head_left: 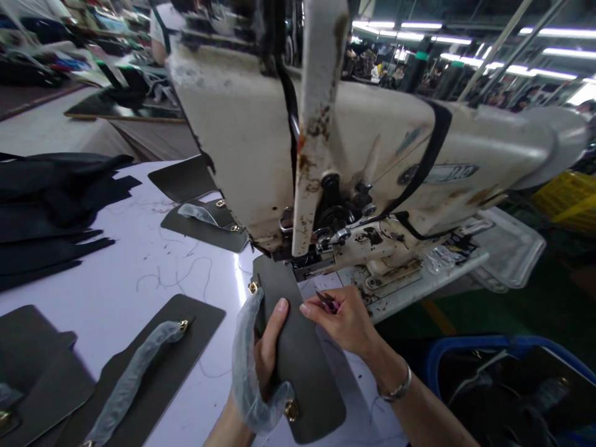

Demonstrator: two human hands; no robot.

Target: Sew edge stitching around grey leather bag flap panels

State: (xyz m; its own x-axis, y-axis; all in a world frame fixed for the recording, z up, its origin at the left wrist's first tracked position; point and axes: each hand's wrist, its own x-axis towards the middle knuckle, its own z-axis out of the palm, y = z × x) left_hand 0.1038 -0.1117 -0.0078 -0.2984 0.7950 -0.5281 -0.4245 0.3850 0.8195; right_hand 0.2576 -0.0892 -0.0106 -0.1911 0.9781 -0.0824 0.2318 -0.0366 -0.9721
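Observation:
A dark grey panel (307, 366) with rounded corners lies at an angle below the head of the sewing machine (242, 124). Its carry handle (245, 366), wrapped in clear plastic, is fixed by gold-coloured fittings. My left hand (269, 347) passes under the handle and grips the panel, thumb on top. Thread snips (327, 302) with a pink part rest in my closed right hand (349, 320), blades pointing up and left. The right thumb and forefinger meet at the panel's right edge; whether they pinch a thread is too small to tell.
More panels with wrapped handles lie left (177, 347) and behind (200, 226) on the white table (153, 273), among loose threads. Black strips (51, 205) are piled at far left. A blue-rimmed bin (433, 366) holding similar pieces stands at lower right, a clear plastic tray (516, 248) above it.

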